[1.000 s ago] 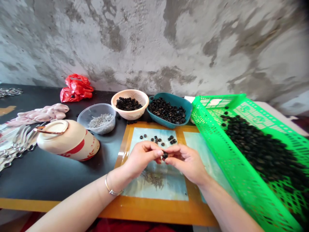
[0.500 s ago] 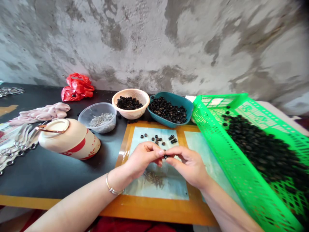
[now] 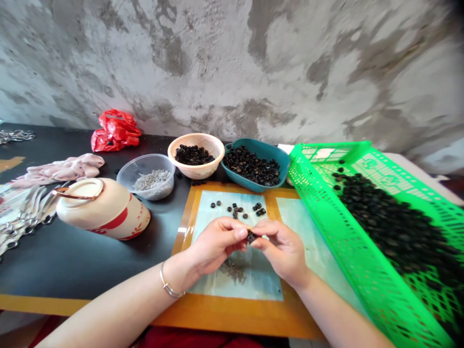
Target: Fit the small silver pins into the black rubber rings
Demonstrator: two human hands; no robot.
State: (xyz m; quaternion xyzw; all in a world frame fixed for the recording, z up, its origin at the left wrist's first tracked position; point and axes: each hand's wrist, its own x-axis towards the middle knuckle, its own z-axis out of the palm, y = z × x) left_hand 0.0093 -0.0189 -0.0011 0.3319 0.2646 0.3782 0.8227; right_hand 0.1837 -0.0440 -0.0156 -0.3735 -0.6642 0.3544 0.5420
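Observation:
Between the fingertips of both hands is a small dark round part (image 3: 251, 236), partly covered by the fingers. My left hand (image 3: 219, 241) pinches it from the left, thumb along the near side. From the right, my right hand (image 3: 284, 246) grips it between thumb and forefinger. Under the hands lies a pale blue sheet (image 3: 261, 282). Several small black rings (image 3: 235, 212) are scattered on its far part. A small heap of thin metal pins (image 3: 235, 271) lies on the sheet just below my left hand, which partly hides it.
A clear bowl of pins (image 3: 159, 193), a peach bowl (image 3: 197, 171) and a teal basin (image 3: 235, 176) of black parts stand behind. A green basket (image 3: 348, 256) of black parts fills the right. Left are a cream bottle (image 3: 108, 212), gloves (image 3: 65, 169) and a red bag (image 3: 116, 130).
Both hands have dropped slightly toward me, still pinching the dark part. More of the part shows between the fingertips, and it appears turned.

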